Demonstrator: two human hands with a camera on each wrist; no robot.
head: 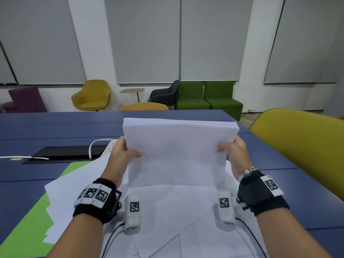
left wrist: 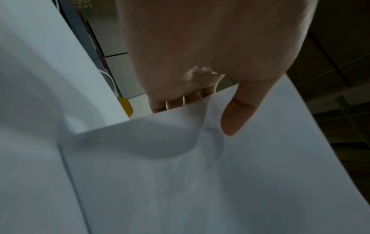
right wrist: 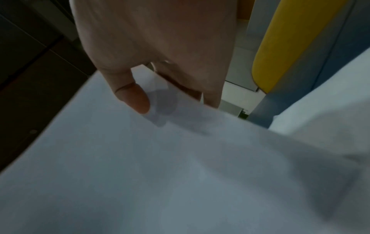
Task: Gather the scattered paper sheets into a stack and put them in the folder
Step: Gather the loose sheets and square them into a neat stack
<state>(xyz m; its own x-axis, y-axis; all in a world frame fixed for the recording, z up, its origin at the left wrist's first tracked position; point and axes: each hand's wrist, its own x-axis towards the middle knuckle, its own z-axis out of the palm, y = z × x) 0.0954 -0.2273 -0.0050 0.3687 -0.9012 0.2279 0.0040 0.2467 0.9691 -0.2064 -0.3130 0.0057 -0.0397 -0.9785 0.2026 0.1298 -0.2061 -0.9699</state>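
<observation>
A thick stack of white paper sheets [head: 178,151] stands on its lower edge, upright over loose sheets [head: 173,216] lying on the table. My left hand [head: 124,151] grips the stack's left edge, thumb in front and fingers behind. My right hand [head: 230,151] grips the right edge the same way. In the left wrist view the thumb [left wrist: 236,114] lies on the stack [left wrist: 200,174]; in the right wrist view the thumb [right wrist: 134,98] presses the stack [right wrist: 160,174]. A green folder [head: 29,222] lies open at the lower left, partly under loose sheets [head: 63,192].
The blue table [head: 55,125] has a black cable hatch [head: 63,152] and a white power strip [head: 109,146] at the left. A yellow chair back [head: 301,142] rises close at the right. Chairs and green sofas stand beyond the table's far edge.
</observation>
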